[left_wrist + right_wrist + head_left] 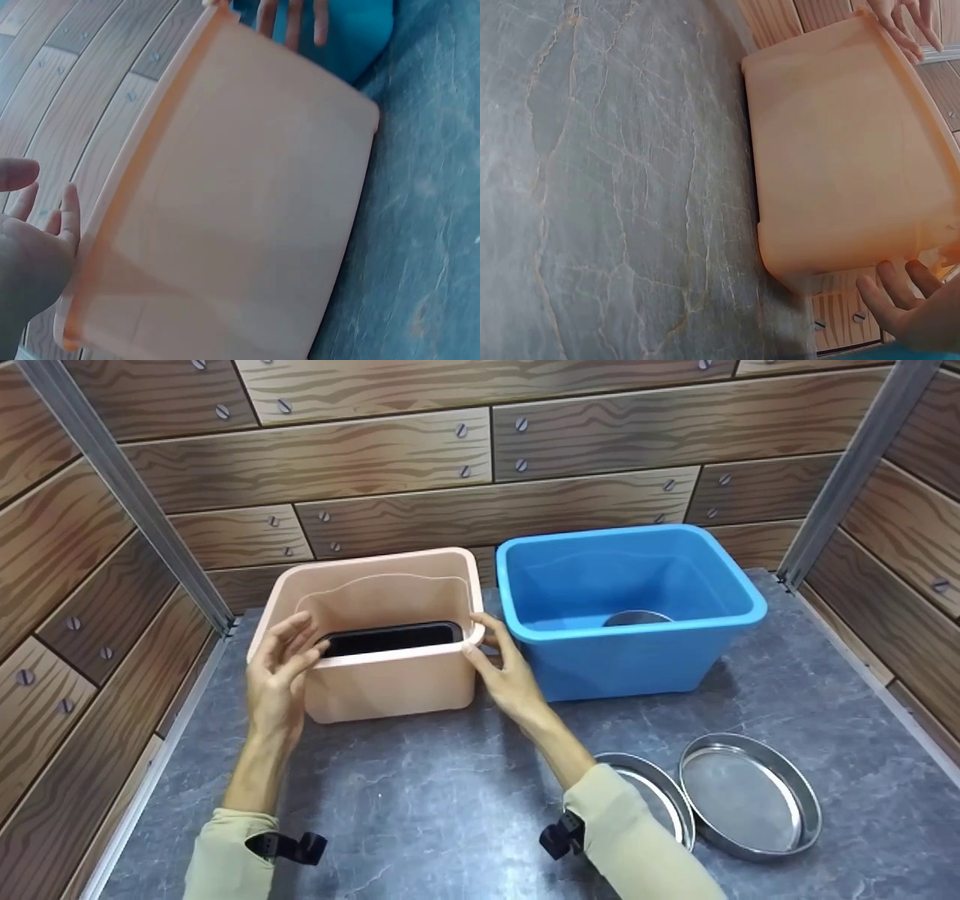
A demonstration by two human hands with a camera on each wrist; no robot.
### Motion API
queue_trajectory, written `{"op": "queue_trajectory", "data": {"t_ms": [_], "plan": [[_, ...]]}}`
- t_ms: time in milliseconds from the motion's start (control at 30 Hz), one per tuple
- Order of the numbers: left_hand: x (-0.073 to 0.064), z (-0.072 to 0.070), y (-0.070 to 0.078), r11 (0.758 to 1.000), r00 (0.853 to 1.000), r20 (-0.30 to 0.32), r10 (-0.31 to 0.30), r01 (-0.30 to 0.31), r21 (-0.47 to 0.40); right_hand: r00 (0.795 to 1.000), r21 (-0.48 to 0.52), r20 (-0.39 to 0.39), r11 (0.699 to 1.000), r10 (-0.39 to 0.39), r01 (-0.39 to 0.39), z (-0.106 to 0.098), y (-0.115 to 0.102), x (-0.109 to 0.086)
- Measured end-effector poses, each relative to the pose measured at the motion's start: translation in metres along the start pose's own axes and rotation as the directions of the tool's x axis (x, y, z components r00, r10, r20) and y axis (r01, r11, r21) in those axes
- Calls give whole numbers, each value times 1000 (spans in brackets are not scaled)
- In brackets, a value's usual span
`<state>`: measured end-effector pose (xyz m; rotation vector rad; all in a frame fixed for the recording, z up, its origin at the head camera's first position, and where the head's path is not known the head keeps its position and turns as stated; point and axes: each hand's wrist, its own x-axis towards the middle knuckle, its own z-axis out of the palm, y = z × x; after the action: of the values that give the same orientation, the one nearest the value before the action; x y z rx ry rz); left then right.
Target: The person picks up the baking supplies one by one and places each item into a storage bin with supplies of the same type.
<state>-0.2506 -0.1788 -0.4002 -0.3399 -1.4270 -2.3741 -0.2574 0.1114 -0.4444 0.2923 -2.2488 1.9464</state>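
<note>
A peach plastic bin [390, 686] stands upright, and a black tray [394, 639] lies inside it, partly hidden by the front wall. My left hand [279, 679] is at the bin's front left corner, fingers loosely bent and thumb apart, with nothing between them. At the front right corner, my right hand [512, 675] touches the rim with thumb and index finger. The right wrist view shows the other fingers [900, 289] spread along the bin's side wall. Both hands also flank the bin [225, 172] in the left wrist view.
Close to the right of the peach bin stands a blue bin [622, 660] with a round metal item [637, 618] inside. Two shallow round metal pans [750, 795] lie on the grey table at front right, one partly behind the right sleeve. Wood-patterned walls [390, 454] enclose the table.
</note>
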Motion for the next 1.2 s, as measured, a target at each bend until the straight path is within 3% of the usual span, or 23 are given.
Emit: {"op": "queue_trajectory", "data": {"t_ms": [233, 467, 667, 833, 1000, 1200], "plan": [[-9, 15, -1, 999, 990, 136, -45, 41, 32, 997, -20, 48, 998, 54, -53, -7, -8, -1], [-16, 29, 0, 994, 967, 241, -81, 62, 85, 995, -101, 94, 995, 18, -9, -12, -12, -6], [-21, 39, -4, 985, 955, 280, -97, 51, 165, 996, -155, 93, 988, -9, 23, -16, -12, -12], [-24, 45, -10, 974, 946, 304, -113, 45, 224, 995, -171, 96, 985, 13, 4, -21, -14, -21], [-28, 55, -15, 945, 927, 351, -129, 7, 327, 994, -208, 80, 976, 78, -60, -33, -14, -31], [-36, 73, -23, 930, 891, 423, -163, -4, 367, 985, -159, 144, 985, 92, -69, -50, -7, -46]]}}
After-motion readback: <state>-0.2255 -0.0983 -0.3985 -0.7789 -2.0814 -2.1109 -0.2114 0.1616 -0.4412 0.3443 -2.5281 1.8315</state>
